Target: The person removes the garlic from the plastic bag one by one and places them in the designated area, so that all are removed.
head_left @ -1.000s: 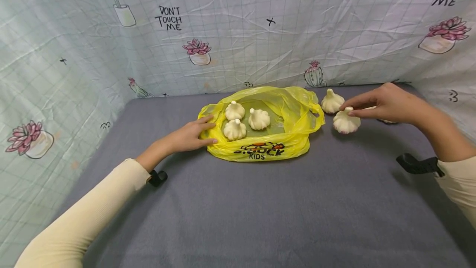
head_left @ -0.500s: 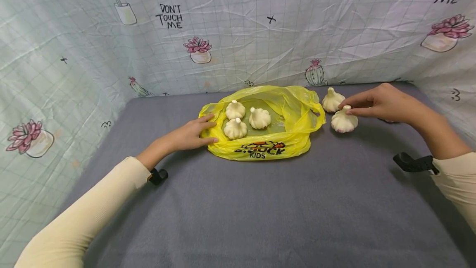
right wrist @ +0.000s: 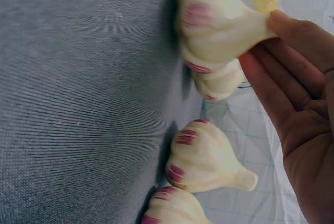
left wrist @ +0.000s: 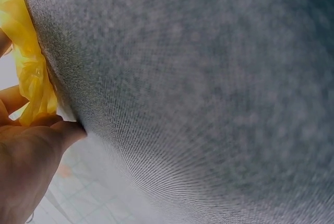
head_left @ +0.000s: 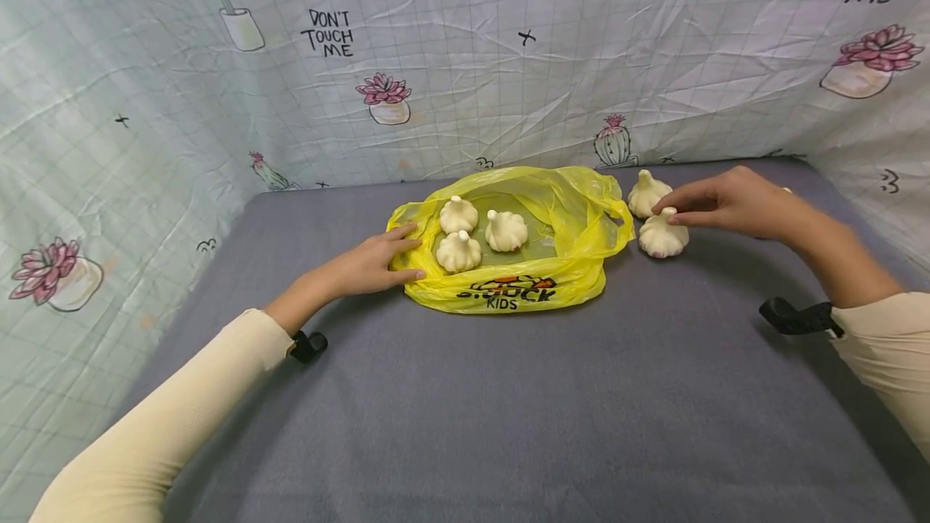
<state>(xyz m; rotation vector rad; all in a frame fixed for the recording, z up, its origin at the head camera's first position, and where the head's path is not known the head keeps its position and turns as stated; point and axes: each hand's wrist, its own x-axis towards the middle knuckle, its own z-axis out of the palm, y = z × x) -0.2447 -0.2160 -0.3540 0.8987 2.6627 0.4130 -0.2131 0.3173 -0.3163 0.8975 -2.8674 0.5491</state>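
A yellow plastic bag lies on the grey cloth with its mouth spread wide and three garlic bulbs inside. My left hand rests at the bag's left edge, fingers and thumb spread apart and touching the plastic. Part of those fingers is hidden by the bag in the left wrist view. With thumb and fingertips, my right hand pinches a garlic bulb by its stem, just right of the bag. Behind that bulb sits another garlic bulb, partly covered in the right wrist view.
Two more garlic bulbs, one whole and one cut by the frame, show in the right wrist view. A patterned white curtain surrounds the grey cloth at the back and sides.
My right hand has moved slightly left with the garlic bulb, closer to the bag. My left hand and the bag have stayed in place.
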